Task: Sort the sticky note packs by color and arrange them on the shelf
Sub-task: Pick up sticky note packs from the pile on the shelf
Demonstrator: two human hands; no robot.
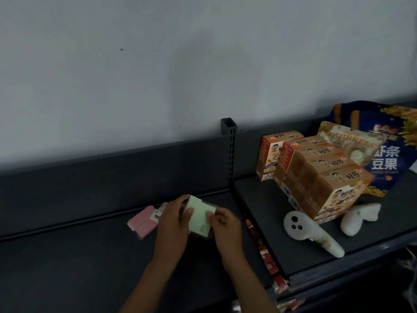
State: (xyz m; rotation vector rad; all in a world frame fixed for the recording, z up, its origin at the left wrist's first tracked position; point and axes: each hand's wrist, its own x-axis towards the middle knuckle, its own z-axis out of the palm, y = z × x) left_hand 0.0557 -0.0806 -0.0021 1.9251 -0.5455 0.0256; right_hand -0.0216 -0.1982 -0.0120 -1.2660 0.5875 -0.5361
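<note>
- A green pack (199, 214) is gripped by the left hand (173, 219) and right hand (222, 222) over the shelf (79, 256).
- A pink pack (143, 222) is already laid down, left of the hands.
- Placing the green pack is judged left to do.

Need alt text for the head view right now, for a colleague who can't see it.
Both hands, the left hand and right hand, hold a green sticky note pack above a dark shelf, with a pink sticky note pack lying to its left. Orange snack boxes and two white controllers sit on the right-hand shelf section.
</note>
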